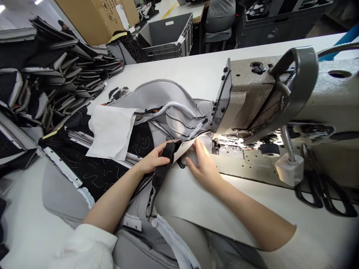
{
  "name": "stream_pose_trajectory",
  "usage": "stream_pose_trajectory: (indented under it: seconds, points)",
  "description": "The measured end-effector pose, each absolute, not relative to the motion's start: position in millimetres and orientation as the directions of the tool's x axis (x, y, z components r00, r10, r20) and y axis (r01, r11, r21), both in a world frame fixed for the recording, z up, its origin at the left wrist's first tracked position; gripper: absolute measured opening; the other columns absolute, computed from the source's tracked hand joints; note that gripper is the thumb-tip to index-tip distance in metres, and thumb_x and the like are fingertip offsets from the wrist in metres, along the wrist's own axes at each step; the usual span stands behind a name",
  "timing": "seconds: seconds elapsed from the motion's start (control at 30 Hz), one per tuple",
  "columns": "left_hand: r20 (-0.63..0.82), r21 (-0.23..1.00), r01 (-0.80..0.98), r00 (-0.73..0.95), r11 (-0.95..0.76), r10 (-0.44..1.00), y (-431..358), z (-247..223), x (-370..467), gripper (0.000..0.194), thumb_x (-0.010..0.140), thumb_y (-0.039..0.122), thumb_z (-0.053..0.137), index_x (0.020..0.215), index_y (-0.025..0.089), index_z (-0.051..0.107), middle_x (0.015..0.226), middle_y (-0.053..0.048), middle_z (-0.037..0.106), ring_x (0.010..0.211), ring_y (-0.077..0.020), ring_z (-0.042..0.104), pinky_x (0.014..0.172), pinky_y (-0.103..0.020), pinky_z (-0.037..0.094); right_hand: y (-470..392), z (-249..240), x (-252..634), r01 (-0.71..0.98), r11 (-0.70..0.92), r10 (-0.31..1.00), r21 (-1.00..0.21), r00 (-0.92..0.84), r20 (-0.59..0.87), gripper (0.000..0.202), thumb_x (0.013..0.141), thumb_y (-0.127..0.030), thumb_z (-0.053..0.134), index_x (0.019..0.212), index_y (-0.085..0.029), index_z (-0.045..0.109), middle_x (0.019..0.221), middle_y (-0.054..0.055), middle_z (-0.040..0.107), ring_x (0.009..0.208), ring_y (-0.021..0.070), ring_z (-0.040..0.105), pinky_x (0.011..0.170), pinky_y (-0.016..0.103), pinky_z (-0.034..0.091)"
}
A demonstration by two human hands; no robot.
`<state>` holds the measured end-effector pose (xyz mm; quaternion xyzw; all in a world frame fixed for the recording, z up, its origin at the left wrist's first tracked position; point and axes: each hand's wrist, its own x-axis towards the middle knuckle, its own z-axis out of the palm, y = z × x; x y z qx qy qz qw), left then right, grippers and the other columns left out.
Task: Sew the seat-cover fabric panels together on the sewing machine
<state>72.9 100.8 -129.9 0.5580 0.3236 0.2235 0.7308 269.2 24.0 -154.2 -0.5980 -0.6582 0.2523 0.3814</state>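
My left hand (156, 158) is closed on a black fabric strip (160, 175), thumb on top, at the middle of the view. My right hand (204, 164) presses its fingers on the light edge of the grey fabric cover (183, 149), just left of the sewing machine's lit needle area (224, 144). The cover spreads behind both hands, with a curved grey panel (162, 91) and pale piping. From my left hand the black strip hangs down toward a white-edged piece (174, 243) near my body.
Black-handled scissors (322, 186) lie right of the machine head (252, 97). White sheets (110, 129) rest on black patterned pieces at left. Stacked fabric parts (56, 74) fill the back left. Behind the table (202, 67) stands a grey crate (168, 35).
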Motion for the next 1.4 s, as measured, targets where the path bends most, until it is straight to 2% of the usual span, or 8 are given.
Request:
stream_pose_trajectory:
  seconds: [0.13, 0.6, 0.73, 0.83, 0.97, 1.07, 1.27, 1.4]
  points:
    - [-0.225, 0.959, 0.030, 0.688, 0.283, 0.690, 101, -130, 73, 0.073, 0.064, 0.030, 0.073, 0.132, 0.020, 0.047, 0.124, -0.008, 0.058, 0.116, -0.0287, 0.051, 0.095, -0.035, 0.039, 24, -151, 269, 0.589, 0.155, 0.981, -0.793, 0.004, 0.195, 0.061, 0.086, -0.029, 0.044, 0.142, -0.013, 0.023, 0.138, 0.017, 0.038, 0.130, 0.0291, 0.034, 0.104, 0.049, 0.035]
    - [-0.252, 0.946, 0.018, 0.672, 0.325, 0.696, 99, -129, 75, 0.072, 0.062, 0.029, 0.074, 0.129, 0.020, 0.050, 0.117, -0.007, 0.061, 0.109, -0.0266, 0.054, 0.092, -0.033, 0.041, 23, -154, 270, 0.597, 0.130, 0.986, -0.792, 0.010, 0.169, 0.067, 0.087, -0.033, 0.042, 0.143, -0.006, 0.018, 0.142, 0.021, 0.031, 0.133, 0.0286, 0.030, 0.107, 0.047, 0.032]
    - [-0.248, 0.952, 0.034, 0.671, 0.305, 0.699, 101, -130, 73, 0.072, 0.064, 0.030, 0.073, 0.130, 0.020, 0.048, 0.120, -0.007, 0.060, 0.110, -0.0261, 0.053, 0.092, -0.032, 0.041, 23, -153, 270, 0.586, 0.147, 0.982, -0.797, 0.006, 0.186, 0.067, 0.086, -0.030, 0.044, 0.144, -0.011, 0.017, 0.142, 0.018, 0.033, 0.133, 0.0284, 0.031, 0.106, 0.049, 0.033]
    - [-0.223, 0.970, 0.080, 0.677, 0.232, 0.701, 99, -126, 74, 0.070, 0.067, 0.031, 0.070, 0.132, 0.020, 0.046, 0.127, -0.008, 0.055, 0.115, -0.0283, 0.050, 0.096, -0.034, 0.039, 23, -153, 270, 0.573, 0.161, 0.980, -0.803, 0.001, 0.198, 0.066, 0.087, -0.033, 0.044, 0.144, -0.014, 0.016, 0.141, 0.017, 0.034, 0.133, 0.0282, 0.031, 0.107, 0.049, 0.032]
    - [-0.134, 0.974, 0.222, 0.695, -0.034, 0.706, 81, -123, 85, 0.069, 0.071, 0.021, 0.063, 0.136, 0.020, 0.042, 0.136, -0.007, 0.048, 0.126, -0.0287, 0.041, 0.107, -0.037, 0.030, 23, -151, 271, 0.539, 0.148, 0.982, -0.829, 0.019, 0.187, 0.070, 0.087, -0.044, 0.045, 0.143, -0.011, 0.020, 0.142, 0.018, 0.034, 0.133, 0.0296, 0.030, 0.107, 0.048, 0.032]
    - [-0.132, 0.951, 0.288, 0.706, -0.112, 0.696, 62, -127, 96, 0.073, 0.070, 0.015, 0.059, 0.139, 0.019, 0.038, 0.132, -0.008, 0.051, 0.129, -0.0290, 0.038, 0.108, -0.039, 0.030, 23, -146, 271, 0.482, 0.164, 0.977, -0.861, 0.042, 0.209, 0.065, 0.086, -0.043, 0.047, 0.140, -0.013, 0.026, 0.138, 0.015, 0.039, 0.130, 0.0277, 0.035, 0.106, 0.045, 0.033]
    - [-0.146, 0.960, 0.269, 0.702, -0.070, 0.697, 55, -138, 103, 0.079, 0.067, 0.011, 0.057, 0.142, 0.019, 0.033, 0.138, -0.008, 0.045, 0.131, -0.0280, 0.035, 0.109, -0.040, 0.030, 23, -144, 274, 0.454, 0.176, 0.976, -0.873, 0.036, 0.216, 0.060, 0.085, -0.036, 0.045, 0.138, -0.012, 0.029, 0.133, 0.015, 0.045, 0.128, 0.0262, 0.038, 0.106, 0.043, 0.033]
    - [-0.264, 0.960, 0.256, 0.700, 0.113, 0.664, 63, -138, 99, 0.082, 0.069, 0.013, 0.055, 0.144, 0.023, 0.025, 0.136, -0.008, 0.048, 0.112, -0.0266, 0.054, 0.094, -0.041, 0.046, 23, -147, 276, 0.446, 0.177, 0.978, -0.877, 0.023, 0.209, 0.059, 0.084, -0.030, 0.043, 0.139, -0.013, 0.028, 0.139, 0.014, 0.040, 0.131, 0.0255, 0.034, 0.108, 0.044, 0.032]
